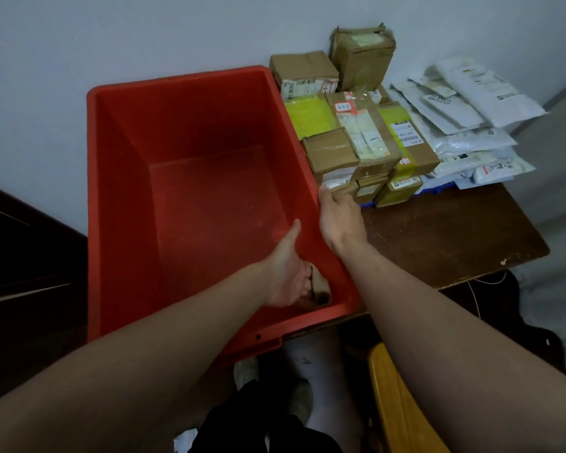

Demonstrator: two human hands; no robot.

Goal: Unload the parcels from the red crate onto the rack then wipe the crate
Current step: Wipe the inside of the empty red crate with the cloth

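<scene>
The red crate (138, 197) sits on a brown table with no parcels inside it. My left hand (288, 276) is down in the crate's near right corner, gripping a brownish cloth (319, 287) against the wall, thumb pointing up. My right hand (339, 214) grips the crate's right rim, fingers curled over its outer side. Cardboard parcels (350, 138) are stacked right beside the crate, and white plastic mailers (464, 125) lie further right.
The brown table (445, 237) has bare surface in front of the parcels. A wall stands behind the crate. A dark cabinet (23, 273) is at the left, a wooden chair edge (396, 403) at the lower right, and my feet on the floor below.
</scene>
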